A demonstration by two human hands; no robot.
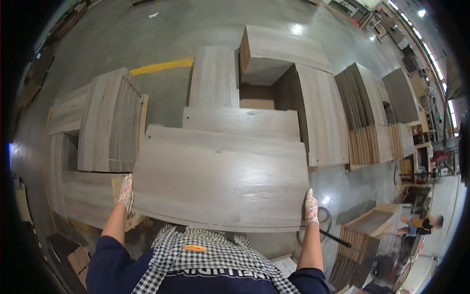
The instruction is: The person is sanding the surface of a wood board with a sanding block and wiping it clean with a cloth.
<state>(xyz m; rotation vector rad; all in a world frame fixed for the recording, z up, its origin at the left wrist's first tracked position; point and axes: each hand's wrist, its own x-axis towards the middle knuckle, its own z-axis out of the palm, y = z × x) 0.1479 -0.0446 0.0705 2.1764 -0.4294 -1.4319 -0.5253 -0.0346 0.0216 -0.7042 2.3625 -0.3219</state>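
A wide grey wood-grain board (220,179) is held level in front of my body. My left hand (126,192), in a white glove with a pink pattern, grips its left edge near the front corner. At the opposite edge my right hand (311,208), gloved alike, holds on with the thumb raised along the side. The fingers under the board are hidden. Just beyond lies another grey board (242,122), partly covered by the held one. It has a small dark hole near its left corner.
Stacks of matching panels stand left (105,122), ahead (318,112) and right (367,103). A yellow line (162,66) marks the concrete floor (196,24). At lower right are a panel stack (362,240) and a wheel (323,221). Farther right is another person (422,224).
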